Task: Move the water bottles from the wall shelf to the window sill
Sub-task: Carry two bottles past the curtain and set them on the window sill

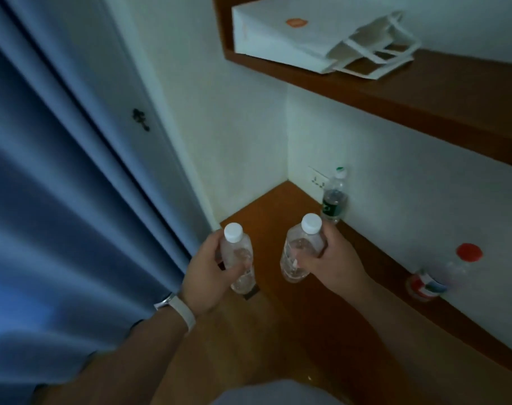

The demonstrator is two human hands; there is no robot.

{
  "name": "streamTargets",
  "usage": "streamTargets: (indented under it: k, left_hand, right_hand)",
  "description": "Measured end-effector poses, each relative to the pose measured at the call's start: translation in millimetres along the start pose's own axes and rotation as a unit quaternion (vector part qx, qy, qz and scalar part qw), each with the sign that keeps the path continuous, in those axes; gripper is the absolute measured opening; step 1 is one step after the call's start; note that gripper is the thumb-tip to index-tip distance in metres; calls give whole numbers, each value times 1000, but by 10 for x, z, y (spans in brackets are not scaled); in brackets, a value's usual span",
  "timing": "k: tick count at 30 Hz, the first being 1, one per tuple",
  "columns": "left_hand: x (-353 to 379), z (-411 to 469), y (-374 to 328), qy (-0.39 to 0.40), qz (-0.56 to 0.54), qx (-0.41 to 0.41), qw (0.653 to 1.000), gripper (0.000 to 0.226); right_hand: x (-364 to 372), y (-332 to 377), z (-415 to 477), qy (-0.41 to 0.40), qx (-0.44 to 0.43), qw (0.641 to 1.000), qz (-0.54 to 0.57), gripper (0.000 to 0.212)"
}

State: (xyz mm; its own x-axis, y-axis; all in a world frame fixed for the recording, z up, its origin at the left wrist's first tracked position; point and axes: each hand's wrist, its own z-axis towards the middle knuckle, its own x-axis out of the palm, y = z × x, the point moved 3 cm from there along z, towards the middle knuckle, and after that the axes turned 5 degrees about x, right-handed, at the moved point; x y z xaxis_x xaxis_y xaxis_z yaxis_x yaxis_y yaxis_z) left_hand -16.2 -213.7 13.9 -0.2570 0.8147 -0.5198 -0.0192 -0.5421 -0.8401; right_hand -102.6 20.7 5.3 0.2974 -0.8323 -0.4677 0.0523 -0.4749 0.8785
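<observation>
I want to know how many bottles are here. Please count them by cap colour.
White cap: 2, one in the left hand at, one in the right hand at
Green and white cap: 1
Red cap: 1
Total: 4 bottles

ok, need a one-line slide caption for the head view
Left hand and right hand each grip a white-capped water bottle over a wooden ledge beside blue curtains.

head cam | looks steeply down, forward | near wooden ledge point(278, 331)
</observation>
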Motion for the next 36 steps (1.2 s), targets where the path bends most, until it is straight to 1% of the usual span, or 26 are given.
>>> streamTargets:
  k: [6, 10, 14, 18, 21, 24, 28, 32, 36]
  left_hand:
    - [-913, -402, 454, -85, -10, -23, 996, 63]
    - [-1585, -767, 837, -145, -25, -38, 988, 62]
    - [-2228, -1199, 1208, -198, -24, -58, 978, 61]
    - [-2788, -1667, 1568, -252, -20, -78, 964, 62]
    - [-3153, -2015, 1791, -297, -20, -101, 949, 60]
    - [-3454, -2341, 1948, -338, -21, -119, 933, 60]
    - [-3750, -2717, 2149, -403, -16, -157, 902, 57]
    - [-3960, -2989, 2348, -441, -2, -207, 873, 61]
    - [-4163, -3092, 2472, -475, 22, -239, 846, 62]
  right_hand:
    - [834, 719, -15, 37, -59, 998, -5, 55]
    - [1537, 1161, -88, 76, -81, 994, -9, 53]
    - [2288, 1579, -229, 104, -102, 989, -23, 57]
    - [3029, 1907, -373, 140, -129, 981, -28, 52]
    - [3516, 2115, -492, 173, -144, 974, -33, 56]
    - [3967, 2324, -574, 211, -164, 962, -50, 55]
    - [4506, 2573, -642, 260, -201, 942, -67, 54]
    - [4999, 2763, -650, 297, -225, 925, -78, 53]
    - [5498, 2950, -571, 359, -243, 898, -78, 48]
